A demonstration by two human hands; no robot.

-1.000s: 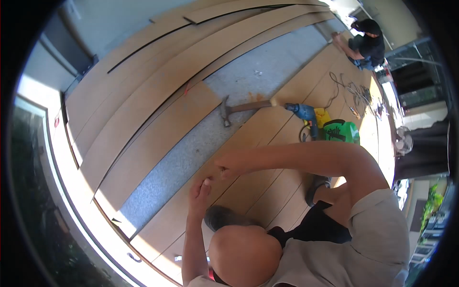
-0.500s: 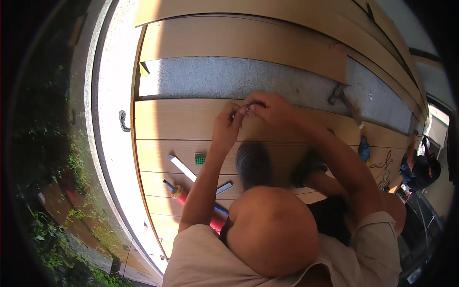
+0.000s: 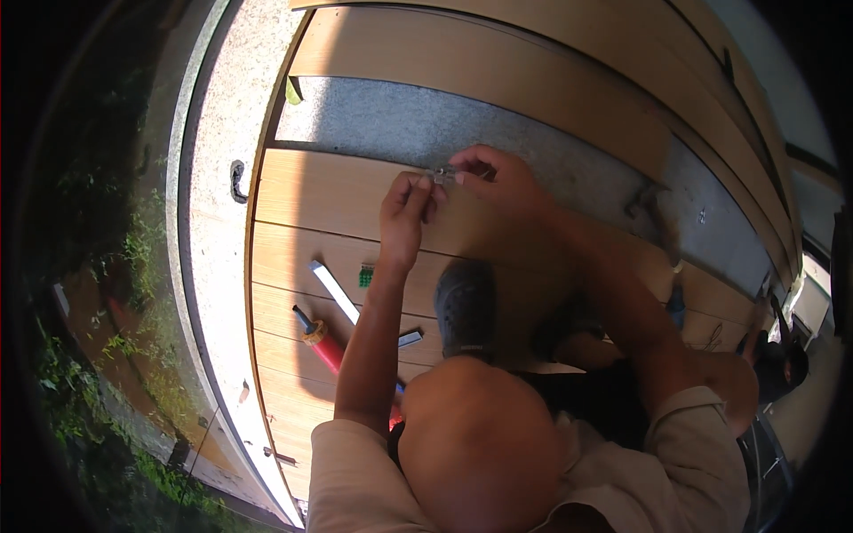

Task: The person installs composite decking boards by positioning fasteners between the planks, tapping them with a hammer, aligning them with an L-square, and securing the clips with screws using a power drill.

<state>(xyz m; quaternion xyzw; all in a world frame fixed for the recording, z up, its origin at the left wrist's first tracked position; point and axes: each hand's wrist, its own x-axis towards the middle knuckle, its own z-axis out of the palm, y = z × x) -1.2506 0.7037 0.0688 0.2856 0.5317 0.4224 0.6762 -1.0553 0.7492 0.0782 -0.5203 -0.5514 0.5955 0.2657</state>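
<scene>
Both of my hands meet over the near edge of the gap in the wooden boards. The fingers of my left hand [image 3: 406, 218] pinch a small clear and metallic piece [image 3: 440, 175], too small to name. My right hand [image 3: 499, 180] has its thumb and forefinger closed on the piece's other end. Nearer to me on the boards [image 3: 315, 178] lie a small green block [image 3: 366, 275] and a white strip [image 3: 334, 290]. Beside my left forearm is a red tool [image 3: 327, 346] with a tan collar and dark tip.
A hammer [image 3: 656, 213] lies right of my hands, by the grey floor [image 3: 391, 115] showing between boards. A blue bottle [image 3: 677, 309] stands farther right. Another person [image 3: 780, 362] is at the right rim. My dark shoe [image 3: 466, 306] rests on the boards. Greenery [image 3: 142, 311] lies beyond the left sill.
My view has shifted and turned slightly. My hands have drawn a little apart, so the small clear piece between their fingertips shows more plainly.
</scene>
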